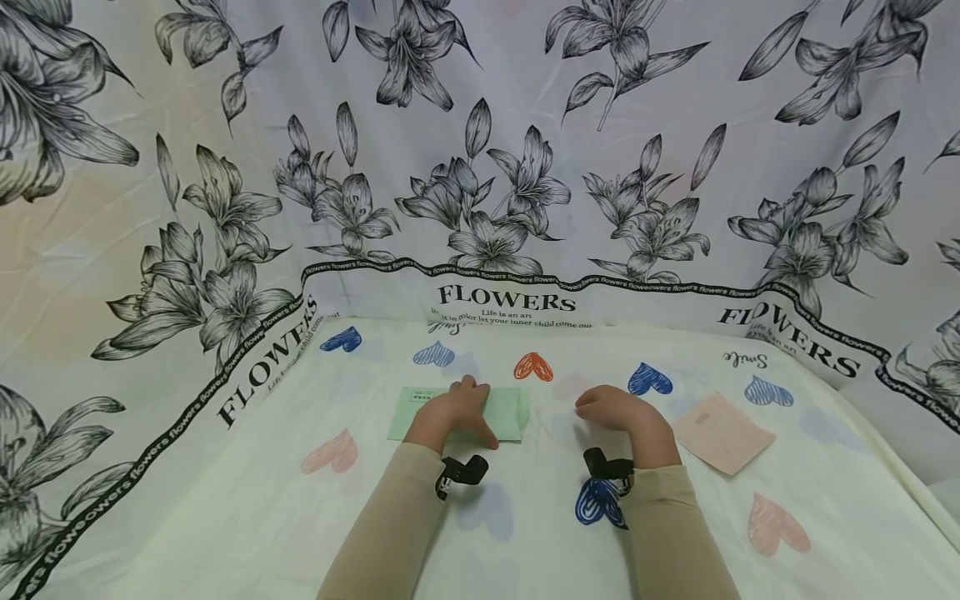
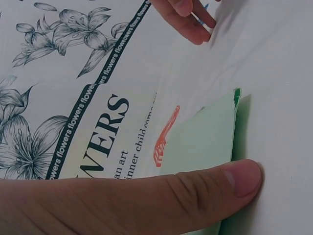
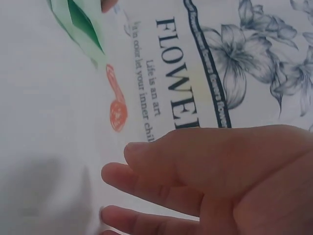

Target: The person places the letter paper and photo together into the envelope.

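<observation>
A pale green envelope [image 1: 504, 417] lies on the white cloth, with a small printed box near its upper left corner. My left hand [image 1: 450, 414] rests across it, fingers toward the far edge and the straight thumb [image 2: 215, 191] over the near edge. In the right wrist view, the right end of the envelope [image 3: 80, 27] gapes a little, showing darker green inside. To the right of the envelope and apart from it, my right hand [image 1: 618, 412] hovers over the cloth. Its fingers [image 3: 142, 183] are loosely bent and hold nothing.
A pink square piece of paper [image 1: 724, 433] lies on the cloth right of my right hand. The cloth [image 1: 540, 533] is printed with coloured hearts. Behind it hangs a white curtain [image 1: 517, 242] with black flower prints. Both wrists carry black strapped cameras.
</observation>
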{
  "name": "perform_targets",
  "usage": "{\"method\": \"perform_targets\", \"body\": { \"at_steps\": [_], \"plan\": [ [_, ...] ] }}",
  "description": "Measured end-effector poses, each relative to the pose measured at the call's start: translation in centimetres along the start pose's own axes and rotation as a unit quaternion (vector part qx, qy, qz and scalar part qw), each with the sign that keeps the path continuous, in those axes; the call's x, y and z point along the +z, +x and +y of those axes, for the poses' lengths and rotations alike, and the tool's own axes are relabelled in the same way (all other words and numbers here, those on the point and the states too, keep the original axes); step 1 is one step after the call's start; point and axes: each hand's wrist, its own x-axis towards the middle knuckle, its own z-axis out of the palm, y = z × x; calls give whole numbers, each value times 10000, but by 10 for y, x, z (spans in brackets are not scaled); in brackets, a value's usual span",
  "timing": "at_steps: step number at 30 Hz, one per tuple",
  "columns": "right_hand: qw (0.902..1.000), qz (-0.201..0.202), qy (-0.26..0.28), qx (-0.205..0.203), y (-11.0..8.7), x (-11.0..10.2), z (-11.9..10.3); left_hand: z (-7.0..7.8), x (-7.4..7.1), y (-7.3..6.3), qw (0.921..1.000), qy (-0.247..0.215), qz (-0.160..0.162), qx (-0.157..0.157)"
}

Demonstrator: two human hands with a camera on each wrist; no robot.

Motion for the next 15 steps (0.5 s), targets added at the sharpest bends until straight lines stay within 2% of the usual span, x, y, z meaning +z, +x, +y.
{"method": "perform_targets", "body": {
  "at_steps": [5,11,15],
  "plan": [
    [9997,94,81,193,-1,-4,11,2,-1,-2,9999,-100,-2,-19],
    [9988,88,139,459,-1,-6,17,2,-1,-2,10000,-6,4,18],
    [9989,127,29,450,-4,-11,17,2,-1,-2,10000,33,11,22]
  ]
}}
